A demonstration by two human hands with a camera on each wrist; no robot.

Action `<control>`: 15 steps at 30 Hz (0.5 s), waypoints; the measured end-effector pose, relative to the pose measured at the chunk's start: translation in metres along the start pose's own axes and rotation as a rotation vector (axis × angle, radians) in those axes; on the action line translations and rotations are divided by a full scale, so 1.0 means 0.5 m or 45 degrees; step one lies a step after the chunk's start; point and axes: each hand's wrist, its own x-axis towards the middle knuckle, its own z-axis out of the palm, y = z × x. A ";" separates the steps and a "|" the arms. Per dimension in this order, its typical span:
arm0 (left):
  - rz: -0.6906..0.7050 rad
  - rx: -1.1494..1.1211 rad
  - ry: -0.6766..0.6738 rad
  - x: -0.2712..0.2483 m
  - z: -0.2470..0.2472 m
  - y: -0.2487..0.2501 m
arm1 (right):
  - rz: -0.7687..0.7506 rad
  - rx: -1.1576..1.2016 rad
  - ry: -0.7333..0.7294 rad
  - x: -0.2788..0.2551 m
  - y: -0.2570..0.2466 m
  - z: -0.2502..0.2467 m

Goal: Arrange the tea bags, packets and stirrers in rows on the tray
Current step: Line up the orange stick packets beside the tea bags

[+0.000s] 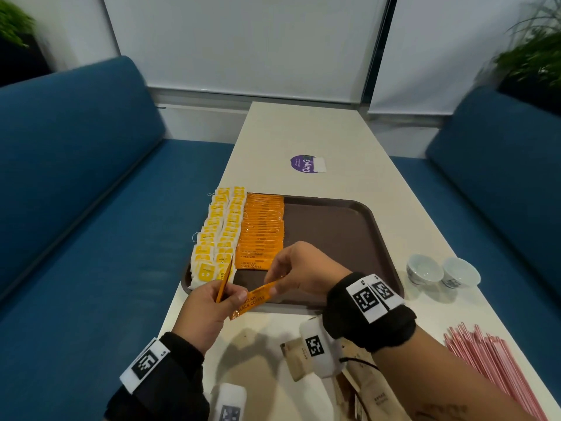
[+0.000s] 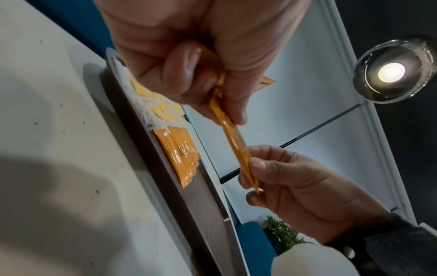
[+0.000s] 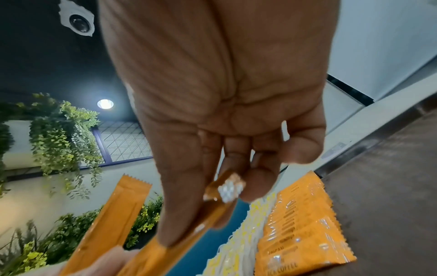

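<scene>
Pinching one orange coffee packet [image 1: 254, 297], left hand [image 1: 209, 311], right hand [image 1: 306, 268], above tray [image 1: 340, 226]

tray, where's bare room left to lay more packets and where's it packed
The tray is bare from the orange coffee packets across to its right rim, and along the near edge under the hands. Its left side is packed: tea bags in two columns against the packet row. On the table, brown sachets and pink stirrers crowd the near end.

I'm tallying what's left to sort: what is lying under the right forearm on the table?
Under the right forearm, brown paper packets lie on the table, with pink stirrers beside them. The arm and wrist camera cover most packets, so their count cannot be seen.
</scene>
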 end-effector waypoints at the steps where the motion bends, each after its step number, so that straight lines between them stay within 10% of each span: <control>1: 0.006 0.002 0.016 0.002 -0.002 0.000 | 0.018 -0.043 -0.052 0.003 -0.004 -0.005; 8: -0.103 -0.117 0.177 0.016 -0.019 -0.011 | 0.226 -0.097 0.152 0.084 0.028 -0.050; 15: -0.207 -0.192 0.169 0.016 -0.022 -0.018 | 0.522 -0.449 -0.084 0.194 0.047 -0.010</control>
